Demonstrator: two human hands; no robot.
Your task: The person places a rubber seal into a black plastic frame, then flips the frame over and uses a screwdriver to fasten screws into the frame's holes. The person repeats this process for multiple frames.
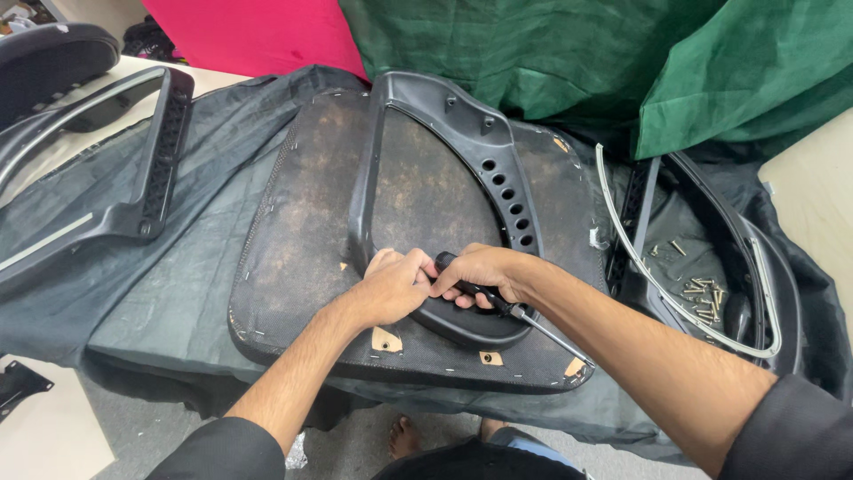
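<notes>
Both hands are bunched together right in the middle of the frame. The right hand (pixel 484 274) is closed around the black handle of a screwdriver (pixel 506 307), with the metal shaft poking out toward the lower right, running along just above the forearm. The left hand (pixel 391 289) is curled shut too, knuckles up, pressed against the right hand and resting on the lower rim of the black plastic frame (pixel 426 142). Can't tell if the left fingers are actually gripping the frame edge or just pushing down on it, since they're tucked under.

That plastic frame is a rounded loop with a row of round holes down its right side, and it lies on top of a chair seat base (pixel 298 258), a dark, worn, brownish board with fabric stapled around its edge and a few bare wood patches showing near the bottom edge. The whole thing lies on dark grey cloth (pixel 178 293) spread over the table.

Over at the right of the frame there's another black plastic shell (pixel 773 267) with a pile of loose screws (pixel 702 298) sitting in it, plus a thin whitish plastic strip (pixel 640 258) curving across it. Upper left has another long black frame piece (pixel 164 151) with a ribbed side. Along the top, green fabric (pixel 577 62) is draped on the right and a pink fabric (pixel 258 36) panel sits more to the left. At the bottom edge the person's bare foot (pixel 404 437) shows on the floor.
</notes>
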